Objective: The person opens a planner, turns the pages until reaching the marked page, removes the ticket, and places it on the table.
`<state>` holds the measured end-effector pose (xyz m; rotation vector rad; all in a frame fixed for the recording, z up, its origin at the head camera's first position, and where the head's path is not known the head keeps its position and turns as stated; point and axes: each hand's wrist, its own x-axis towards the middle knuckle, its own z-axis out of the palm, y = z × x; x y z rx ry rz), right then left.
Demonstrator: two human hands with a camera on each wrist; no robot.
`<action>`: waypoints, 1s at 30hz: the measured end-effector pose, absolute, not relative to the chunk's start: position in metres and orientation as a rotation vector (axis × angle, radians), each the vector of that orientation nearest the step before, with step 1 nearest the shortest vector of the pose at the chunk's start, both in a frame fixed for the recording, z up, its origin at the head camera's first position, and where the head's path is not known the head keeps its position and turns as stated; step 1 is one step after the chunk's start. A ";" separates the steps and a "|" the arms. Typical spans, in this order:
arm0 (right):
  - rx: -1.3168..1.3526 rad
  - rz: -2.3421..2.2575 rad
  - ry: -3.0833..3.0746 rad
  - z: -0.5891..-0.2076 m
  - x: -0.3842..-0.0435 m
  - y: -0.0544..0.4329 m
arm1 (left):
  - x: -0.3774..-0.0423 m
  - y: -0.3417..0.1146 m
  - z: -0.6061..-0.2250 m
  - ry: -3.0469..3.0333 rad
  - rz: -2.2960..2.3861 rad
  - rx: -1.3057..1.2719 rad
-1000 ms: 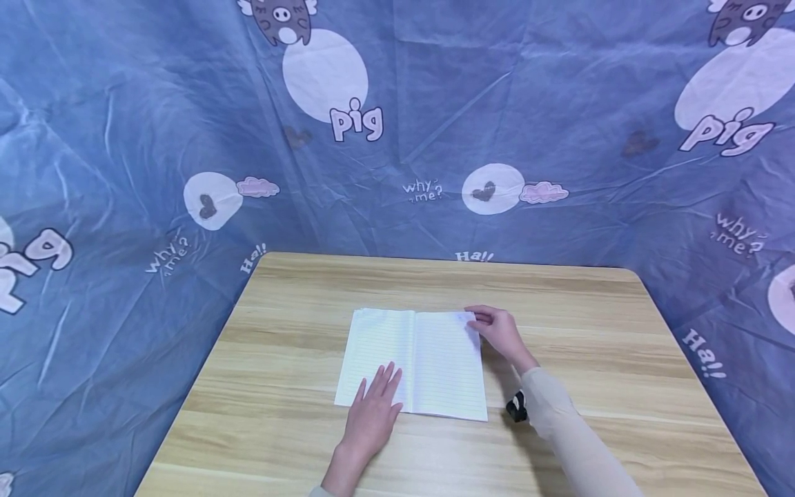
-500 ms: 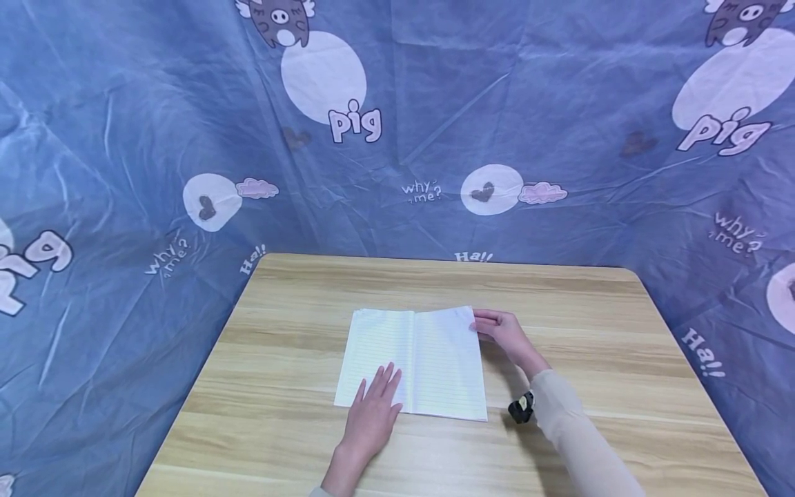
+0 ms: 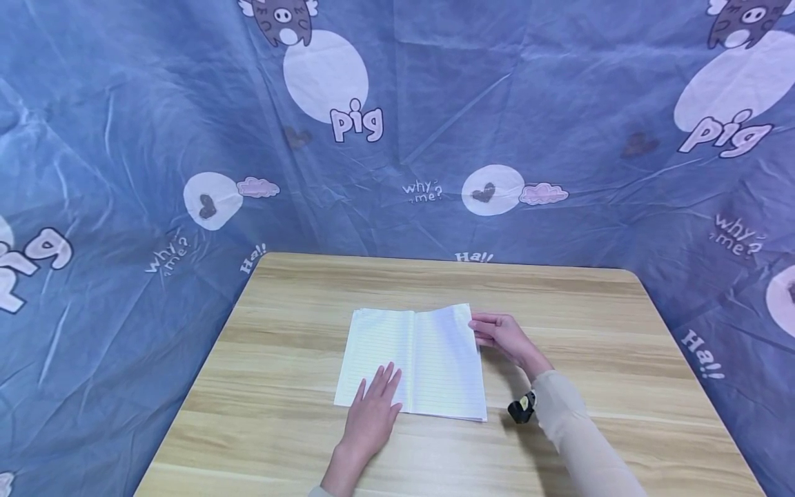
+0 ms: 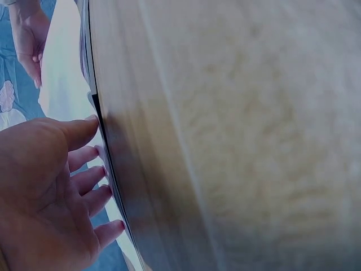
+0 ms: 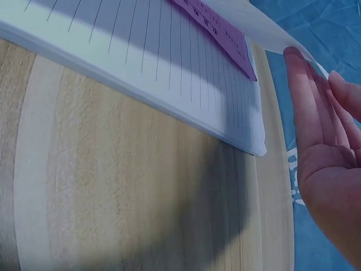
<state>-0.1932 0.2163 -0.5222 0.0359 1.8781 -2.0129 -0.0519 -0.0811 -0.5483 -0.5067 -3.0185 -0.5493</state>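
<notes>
Blue cloth [image 3: 435,90] is hanging behind the surface [image 3: 286,345] and running down both its sides, creasing heavily to my left. High up, winged pigs [image 3: 283,19] are perching over white discs [image 3: 323,72], with "pig" lettering [image 3: 357,124] overlapping the lower edges. Further down, "why me?" captions [image 3: 422,191], "Ha!!" captions [image 3: 474,257], hearts [image 3: 484,192] and pink clouds [image 3: 544,194] are dotting it. The surface is showing pale wood grain and rounded far corners. Soft light is spreading across it.

My right hand [image 3: 506,338] pinches the raised page [image 3: 448,362] by its outer edge; left of this grip my left hand [image 3: 370,417] rests on the open notebook [image 3: 377,338], wooden table [image 3: 261,407] beneath both, blue cloth [image 3: 354,207] beyond them.
</notes>
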 end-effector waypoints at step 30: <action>0.108 -2.210 1.594 -0.505 -0.203 0.167 | -0.050 -0.078 -0.549 -3.055 -0.657 -0.473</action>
